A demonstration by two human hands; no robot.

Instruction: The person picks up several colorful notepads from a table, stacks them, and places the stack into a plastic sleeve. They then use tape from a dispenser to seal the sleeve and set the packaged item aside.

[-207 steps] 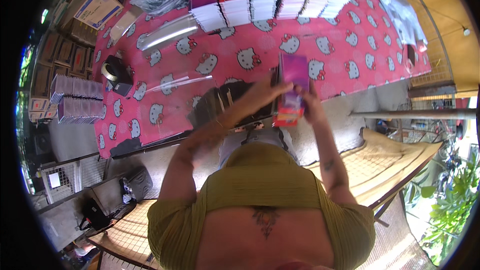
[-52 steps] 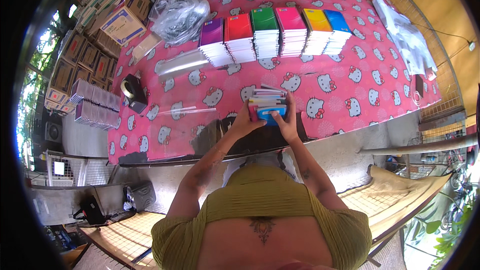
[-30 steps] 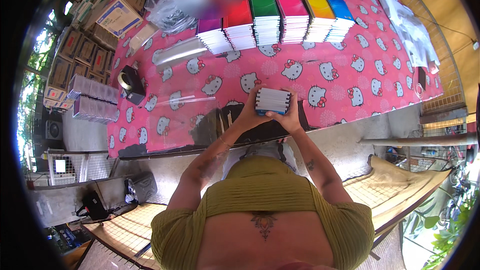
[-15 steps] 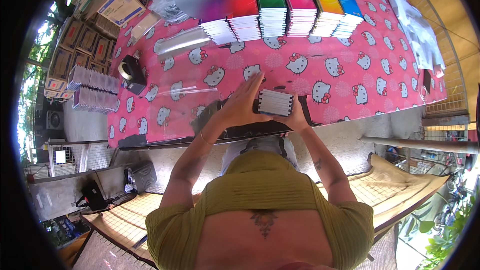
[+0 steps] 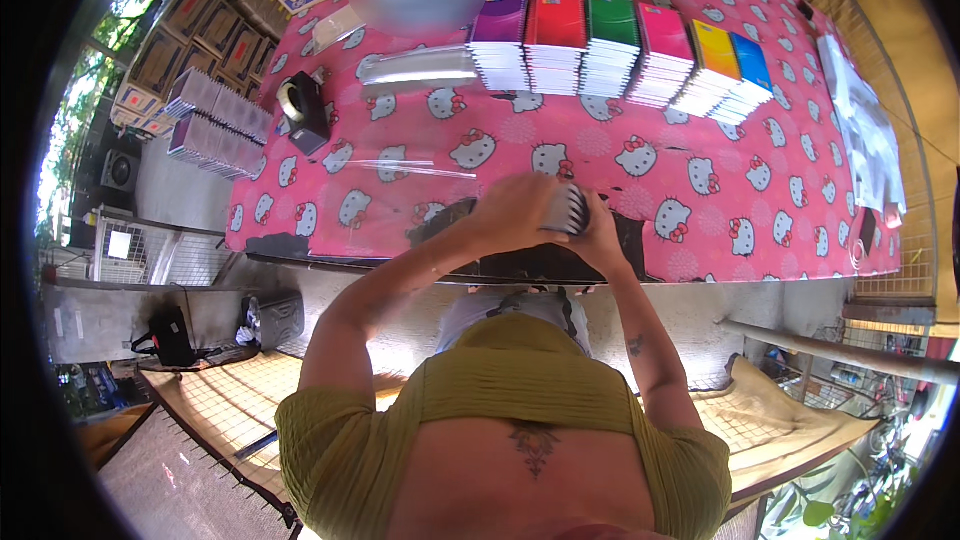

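Between my hands, just over the near edge of the table, is a small stack of spiral notebooks (image 5: 568, 212), its dark wire bindings turned up. My left hand (image 5: 515, 212), slightly blurred, wraps round the stack's left side and top. On the other side my right hand (image 5: 599, 236) grips it with curled fingers. Beyond my hands stands a row of notebook piles with purple (image 5: 499, 20), red (image 5: 557, 22), green (image 5: 611, 25), pink (image 5: 665, 35), yellow (image 5: 716, 48) and blue covers (image 5: 750, 60).
A black tape dispenser (image 5: 304, 112) and clear plastic sheets (image 5: 420, 67) lie on the pink patterned tablecloth (image 5: 480, 148). Wrapped notebook bundles (image 5: 218, 125) and cardboard boxes (image 5: 215, 25) are stacked at the left. White plastic bags (image 5: 862, 130) lie along the right edge.
The notebook stack has turned in my hands, its spiral edges now facing more upward and right. My left hand has closed over it. The whole view has shifted slightly.
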